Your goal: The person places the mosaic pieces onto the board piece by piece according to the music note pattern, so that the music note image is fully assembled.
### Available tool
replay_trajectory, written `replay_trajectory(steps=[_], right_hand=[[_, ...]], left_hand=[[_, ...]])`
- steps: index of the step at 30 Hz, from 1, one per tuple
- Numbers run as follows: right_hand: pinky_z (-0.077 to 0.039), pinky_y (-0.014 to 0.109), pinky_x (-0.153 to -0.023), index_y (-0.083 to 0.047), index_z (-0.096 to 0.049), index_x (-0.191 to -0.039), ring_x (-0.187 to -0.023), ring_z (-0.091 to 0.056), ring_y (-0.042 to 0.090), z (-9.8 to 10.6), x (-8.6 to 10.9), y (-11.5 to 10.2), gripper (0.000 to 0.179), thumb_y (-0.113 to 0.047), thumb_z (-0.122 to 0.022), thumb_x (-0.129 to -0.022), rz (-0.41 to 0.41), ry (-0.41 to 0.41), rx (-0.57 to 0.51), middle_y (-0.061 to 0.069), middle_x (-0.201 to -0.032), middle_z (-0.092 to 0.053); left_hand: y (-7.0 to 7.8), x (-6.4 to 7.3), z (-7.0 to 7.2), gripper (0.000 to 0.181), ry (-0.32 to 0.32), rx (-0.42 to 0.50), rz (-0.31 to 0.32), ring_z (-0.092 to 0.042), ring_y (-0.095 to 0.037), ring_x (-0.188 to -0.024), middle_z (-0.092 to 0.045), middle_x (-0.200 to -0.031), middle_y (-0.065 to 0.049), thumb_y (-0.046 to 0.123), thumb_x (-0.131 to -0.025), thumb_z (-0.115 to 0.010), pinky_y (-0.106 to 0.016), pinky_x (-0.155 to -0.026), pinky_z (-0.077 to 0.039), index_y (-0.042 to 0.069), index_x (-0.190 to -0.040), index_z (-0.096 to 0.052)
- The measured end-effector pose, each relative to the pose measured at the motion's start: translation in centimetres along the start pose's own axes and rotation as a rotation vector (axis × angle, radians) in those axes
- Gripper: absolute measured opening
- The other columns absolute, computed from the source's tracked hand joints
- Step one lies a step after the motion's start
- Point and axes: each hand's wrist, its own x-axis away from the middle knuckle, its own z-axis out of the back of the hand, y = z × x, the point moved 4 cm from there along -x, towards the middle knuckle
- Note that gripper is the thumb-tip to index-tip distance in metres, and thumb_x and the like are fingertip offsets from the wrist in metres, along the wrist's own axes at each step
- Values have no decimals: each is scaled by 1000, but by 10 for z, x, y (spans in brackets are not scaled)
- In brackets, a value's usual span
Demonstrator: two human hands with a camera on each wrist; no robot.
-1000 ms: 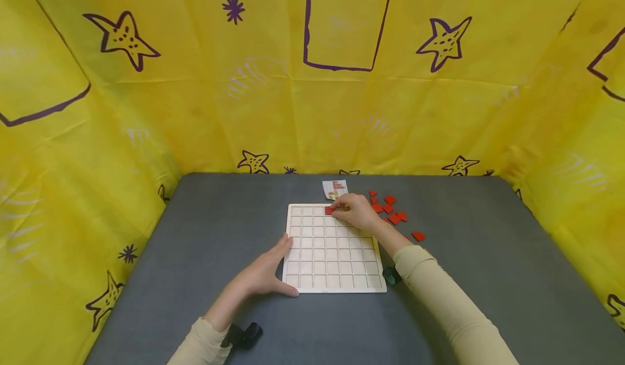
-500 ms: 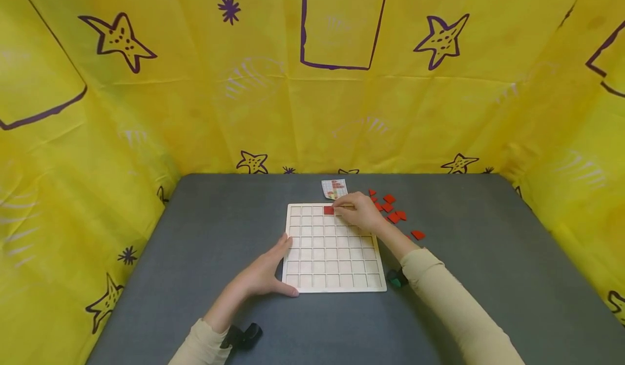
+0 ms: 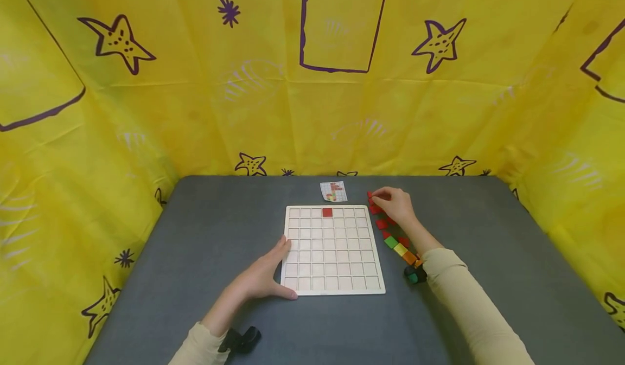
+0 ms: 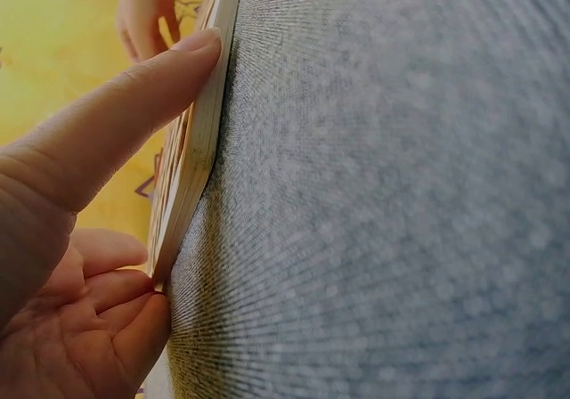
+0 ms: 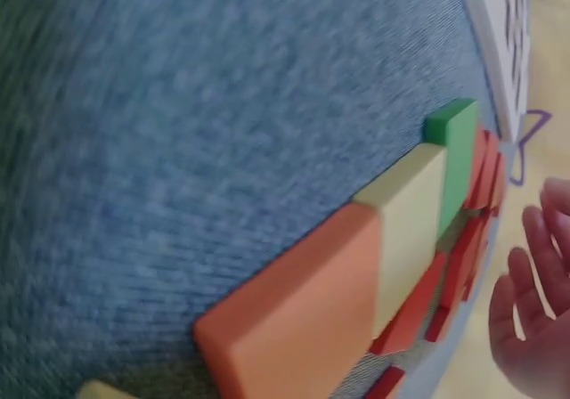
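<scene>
Steady board [image 3: 331, 257] with left hand [image 3: 262, 278], spread-fingered; separate red tiles [image 3: 375, 210] near far edge of desk [image 3: 219, 213]; cannot tell grip of right hand [image 3: 397, 206].

Table [image 3: 234, 218]: dark grey, textured surface. Found directly on it, bearings from board centre: gridded board [image 3: 329, 244], pale, lying flat; printed card [image 3: 334, 191] at 12 o'clock, beyond the board's edge; red pieces [image 3: 381, 224] scattered between 1 and 3 o'clock, partly obscured; green tile [image 3: 390, 242], yellow tile [image 3: 400, 250] and orange tile [image 3: 409, 257] lined up at 3 o'clock.
</scene>
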Motion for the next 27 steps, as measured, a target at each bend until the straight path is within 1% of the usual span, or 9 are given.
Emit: replay_trajectory(steps=[5, 10, 15, 19, 23, 27], right_hand=[[-49, 44, -82, -9, -71, -102, -92, -63, 30, -4, -2, 6, 24, -27, -69, -87, -37, -17, 73, 12, -98, -72], [-48, 44, -85, -7, -70, -104, -95, -61, 31, -7, -5, 5, 28, -29, -70, -85, -75, -54, 125, 13, -101, -71], [-48, 44, -78, -10, -71, -104, -94, -60, 31, -6, -8, 3, 32, -35, -70, -83, -143, -73, 197, 11, -101, -70], [-48, 43, -73, -13, -72, -102, -92, -61, 30, -6, -9, -1, 31, -37, -71, -82, -164, -67, 250, 9, -99, -71], [-49, 43, -73, -12, -73, -101, -91, -61, 30, -6, -8, -3, 29, -35, -70, -83, -150, -48, 257, 10, -100, -71], [-50, 43, -74, -11, -74, -102, -91, -62, 31, -6, -7, -4, 30, -36, -68, -85, -138, -20, 199, 11, -101, -72]], left_hand=[[1, 1, 1, 119, 0, -1, -25, -18, -33, -145, -10, -159, -17, 39, -61, -89, -50, -112, -26, 2, -150, -19], [2, 1, 2, 119, 1, 10, -34, -18, -33, -145, -10, -159, -17, 38, -61, -88, -51, -112, -26, 1, -150, -19], [2, 1, 2, 118, 1, 11, -26, -18, -32, -145, -10, -159, -16, 37, -61, -89, -50, -112, -26, 3, -151, -19], [2, 1, 2, 118, 0, 12, -17, -17, -31, -145, -9, -159, -14, 38, -61, -89, -50, -112, -26, 4, -151, -19], [1, 1, 1, 118, -5, 15, -8, -17, -30, -145, -9, -160, -13, 39, -61, -89, -50, -112, -25, 5, -151, -19], [1, 2, 2, 118, -1, 16, -16, -17, -32, -145, -10, -159, -15, 38, -61, -89, -51, -112, -26, 4, -151, -20]])
